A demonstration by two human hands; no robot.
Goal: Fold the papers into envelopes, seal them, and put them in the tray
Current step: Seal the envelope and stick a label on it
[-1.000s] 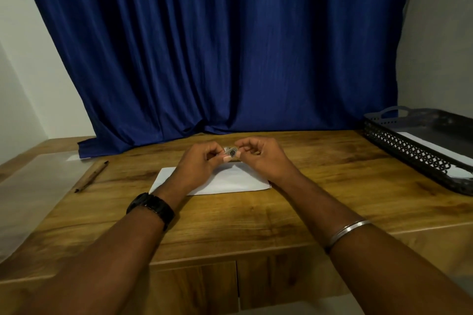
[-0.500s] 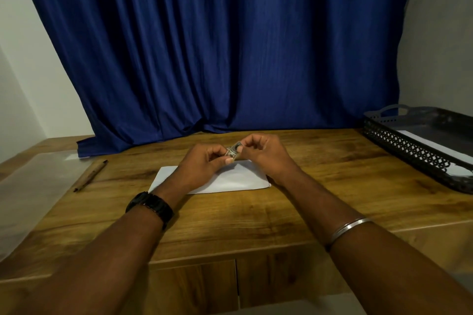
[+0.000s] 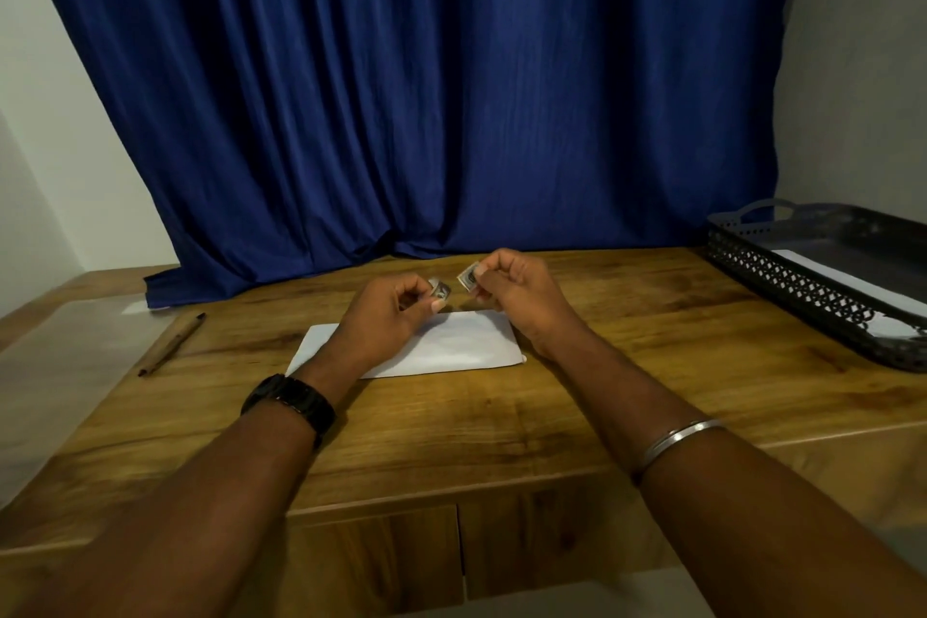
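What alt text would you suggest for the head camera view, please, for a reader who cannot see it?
The left hand pinches one small stamp-like piece, the right hand another, apart above a white envelope on a wooden table. A black lattice tray holding white paper stands at the right, a brown pen at the left.

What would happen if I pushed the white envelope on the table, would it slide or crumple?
The white envelope would probably slide easily: it lies flat on the smooth wooden table. It looks thin and light, so lifted by one corner it would likely droop a little. Its folded layers may keep it stiffer than a single sheet.
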